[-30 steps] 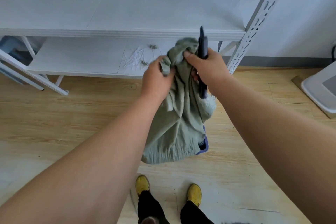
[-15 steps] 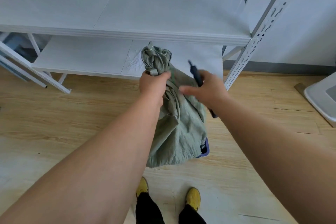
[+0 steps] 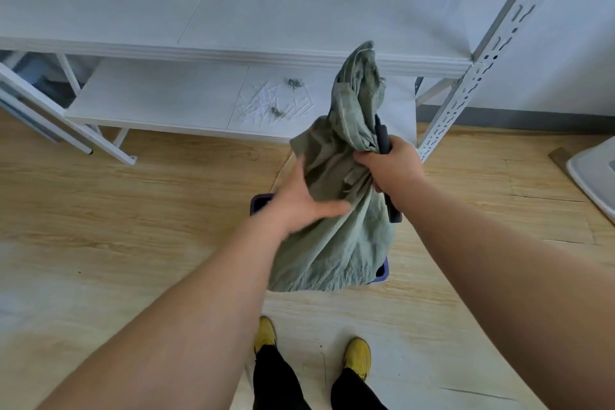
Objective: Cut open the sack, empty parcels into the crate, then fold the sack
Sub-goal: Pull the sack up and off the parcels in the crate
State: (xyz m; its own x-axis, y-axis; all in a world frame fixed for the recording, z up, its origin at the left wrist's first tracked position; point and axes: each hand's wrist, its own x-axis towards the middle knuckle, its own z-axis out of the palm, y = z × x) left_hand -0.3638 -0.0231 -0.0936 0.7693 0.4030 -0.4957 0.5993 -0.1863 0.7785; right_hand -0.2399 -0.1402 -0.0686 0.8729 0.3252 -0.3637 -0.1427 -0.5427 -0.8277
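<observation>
The green sack (image 3: 332, 226) stands in a blue crate (image 3: 379, 273) on the wooden floor (image 3: 133, 210), hiding most of the crate. The right hand (image 3: 391, 166) grips the sack's gathered neck together with a dark cutter (image 3: 382, 140). The left hand (image 3: 299, 200) lies spread and flat against the sack's side. Behind stands a white shelf rack (image 3: 266, 56); scraps (image 3: 276, 103) litter its lower shelf. A white tray (image 3: 592, 176) lies off right.

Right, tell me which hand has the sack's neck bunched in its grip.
The right hand: it grips the sack at the neck, along with a dark tool. The left hand lies open against its side.
</observation>
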